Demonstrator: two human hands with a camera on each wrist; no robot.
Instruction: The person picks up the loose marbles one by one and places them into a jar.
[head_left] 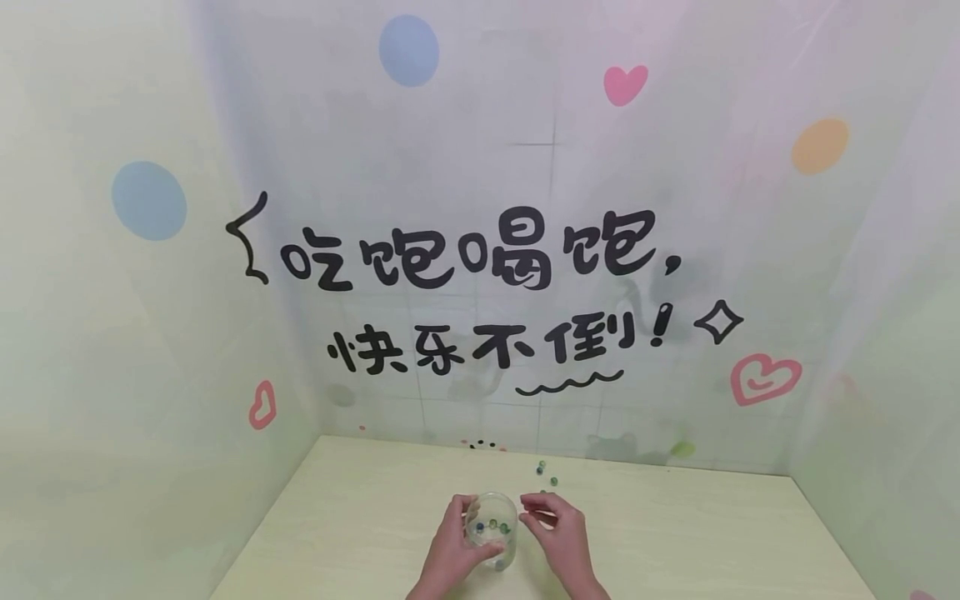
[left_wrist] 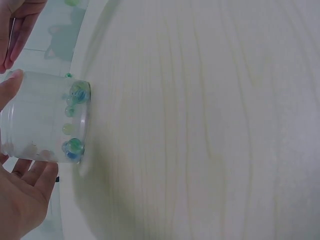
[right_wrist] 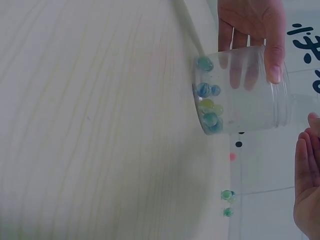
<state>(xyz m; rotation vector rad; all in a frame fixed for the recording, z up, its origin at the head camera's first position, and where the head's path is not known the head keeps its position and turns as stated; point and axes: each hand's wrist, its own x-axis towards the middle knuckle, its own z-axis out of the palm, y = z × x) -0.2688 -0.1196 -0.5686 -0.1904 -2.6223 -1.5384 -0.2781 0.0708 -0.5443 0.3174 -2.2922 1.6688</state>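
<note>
A clear plastic jar (head_left: 492,508) (left_wrist: 42,115) (right_wrist: 245,92) stands upright on the table, with several blue, green and yellow marbles (head_left: 492,524) (left_wrist: 75,145) (right_wrist: 204,90) at its bottom. My left hand (head_left: 455,546) (left_wrist: 22,200) (right_wrist: 250,22) grips the jar's side, thumb on the near side and fingers round the far side. Just right of the rim is my right hand (head_left: 558,533) (left_wrist: 17,30) (right_wrist: 307,190), its fingers extended and the thumb a little apart from them. Nothing shows between its fingertips.
Several loose green marbles (head_left: 553,481) (right_wrist: 227,212) lie on the pale wooden table (head_left: 360,517) behind the jar, towards the right. A pale curtain (head_left: 450,167) with black writing, hearts and coloured dots hangs behind the table and along both sides.
</note>
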